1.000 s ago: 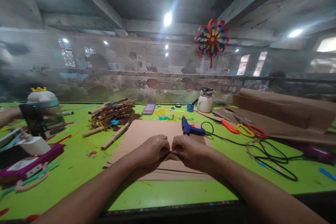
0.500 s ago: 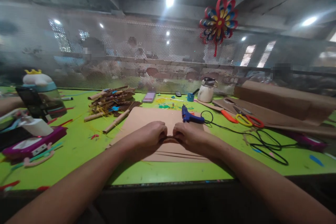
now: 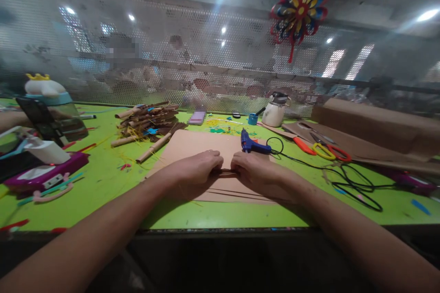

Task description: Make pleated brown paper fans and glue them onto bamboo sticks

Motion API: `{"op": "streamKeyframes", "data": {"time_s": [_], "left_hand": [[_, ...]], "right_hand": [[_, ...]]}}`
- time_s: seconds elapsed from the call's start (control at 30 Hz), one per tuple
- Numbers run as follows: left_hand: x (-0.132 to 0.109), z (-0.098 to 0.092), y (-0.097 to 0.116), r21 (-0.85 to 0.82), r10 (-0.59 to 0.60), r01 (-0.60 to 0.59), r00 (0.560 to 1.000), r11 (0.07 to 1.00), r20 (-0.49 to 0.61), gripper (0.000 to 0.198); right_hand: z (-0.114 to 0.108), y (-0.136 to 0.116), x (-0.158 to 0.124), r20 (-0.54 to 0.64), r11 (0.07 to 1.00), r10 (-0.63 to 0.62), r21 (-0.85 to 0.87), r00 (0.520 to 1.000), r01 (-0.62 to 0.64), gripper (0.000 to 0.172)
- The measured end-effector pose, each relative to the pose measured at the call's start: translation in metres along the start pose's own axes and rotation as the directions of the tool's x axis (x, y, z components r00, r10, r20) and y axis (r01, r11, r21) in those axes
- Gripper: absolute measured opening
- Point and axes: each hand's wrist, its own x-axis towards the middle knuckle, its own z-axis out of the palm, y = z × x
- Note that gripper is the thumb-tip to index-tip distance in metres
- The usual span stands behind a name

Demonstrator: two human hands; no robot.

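Left hand (image 3: 204,167) and right hand (image 3: 250,168) edge apart; the strip (image 3: 228,173) between them flattens

Against the picture from a second ago, the gap between the two hands is wider, and the raised peak of brown paper there is now a narrow, flatter band. The view has also tipped down, so everything sits higher.

Both hands are closed, each gripping one end of the strip just above the paper (image 3: 195,144). Holding it from both sides probably keeps it even and taut. Whether it is a fold of the top sheet or a separate piece is too hidden to tell.

Layered sheets of that paper lie flat under the hands, near edges slightly spread, apparently as a level base on the green surface (image 3: 213,215). Just beyond the right hand rests the glue gun (image 3: 255,147), its handle pointing right, likely for easy reach. Its cord (image 3: 366,185) loops well to the right of that hand, perhaps to stay clear of the fingers. Scissors (image 3: 323,151) lie farther right, handles toward the person, which suits a quick grab. Beyond and left of the left hand, tubes (image 3: 144,123) are heaped, seemingly set aside to free room.
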Motion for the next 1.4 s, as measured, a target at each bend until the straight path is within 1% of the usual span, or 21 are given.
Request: {"op": "streamKeyframes", "data": {"time_s": [0.07,0.17,0.23,0.3,0.37,0.43,0.5,0.57,0.63,0.77,0.83,0.93,1.1,1.2,1.3,1.4], "left_hand": [[0.000,-0.002,0.002,0.019,0.023,-0.023,1.000,1.000,-0.015,0.025],[0.000,-0.005,0.008,0.032,0.096,-0.095,0.995,0.995,-0.015,0.025],[0.000,-0.007,0.011,0.039,0.147,-0.146,0.989,0.988,-0.010,0.025],[0.001,-0.006,0.011,0.048,0.167,-0.166,0.986,0.985,-0.020,0.024],[0.003,-0.004,0.007,0.050,0.137,-0.136,0.990,0.989,-0.031,0.021],[0.007,-0.002,0.000,0.040,0.081,-0.080,0.997,0.996,-0.021,0.015],[0.010,0.000,-0.008,0.012,0.033,-0.034,0.999,0.999,0.023,0.011],[0.013,0.000,-0.014,-0.034,0.006,-0.004,0.998,0.999,0.060,0.014],[0.015,0.002,-0.018,-0.073,0.006,-0.002,0.998,0.997,0.066,0.015],[0.018,0.010,-0.021,-0.088,0.039,-0.038,0.999,0.995,0.009,0.019],[0.020,0.014,-0.022,-0.093,0.049,-0.050,0.999,0.994,-0.013,0.019],[0.020,0.015,-0.021,-0.118,0.044,-0.046,0.999,0.992,-0.021,0.018],[0.014,0.013,-0.014,-0.140,-0.011,0.014,1.000,0.990,0.018,0.018],[0.009,0.014,-0.009,-0.115,-0.060,0.058,0.998,0.992,-0.011,0.017],[0.005,0.012,-0.005,-0.084,-0.059,0.057,0.998,0.995,-0.022,0.017],[0.004,0.007,-0.001,-0.045,-0.042,0.042,0.999,0.998,-0.008,0.017]], "right_hand": [[-0.001,-0.002,0.000,0.011,0.999,-0.025,-0.029,1.000,0.025,0.011],[-0.003,-0.006,-0.001,0.009,0.994,-0.055,-0.091,0.998,0.055,0.010],[-0.003,-0.009,-0.001,-0.012,0.988,-0.067,-0.142,0.998,0.065,0.014],[-0.003,-0.013,-0.001,-0.027,0.976,-0.083,-0.204,0.996,0.076,0.019],[-0.001,-0.016,-0.001,-0.027,0.963,-0.058,-0.264,0.998,0.049,0.021],[0.001,-0.017,0.000,-0.023,0.952,0.010,-0.307,1.000,-0.016,0.020],[0.002,-0.018,0.001,-0.021,0.942,0.064,-0.328,0.998,-0.067,0.019],[0.003,-0.018,0.001,-0.021,0.938,0.073,-0.339,0.997,-0.076,0.020],[0.003,-0.018,0.002,-0.022,0.936,0.072,-0.344,0.997,-0.075,0.020],[0.003,-0.018,0.002,-0.016,0.937,0.086,-0.338,0.996,-0.086,0.021],[0.003,-0.018,0.002,-0.018,0.937,0.073,-0.342,0.997,-0.075,0.023],[0.002,-0.017,0.002,-0.016,0.933,0.047,-0.357,0.999,-0.050,0.024],[-0.003,-0.019,0.002,0.024,0.935,0.070,-0.350,0.997,-0.058,0.024],[-0.006,-0.020,0.001,0.036,0.934,0.062,-0.355,0.997,-0.046,0.026],[-0.009,-0.021,0.000,0.042,0.937,0.039,-0.349,0.998,-0.022,0.027],[-0.009,-0.021,-0.002,0.033,0.939,0.022,-0.344,0.999,-0.010,0.027]]}}
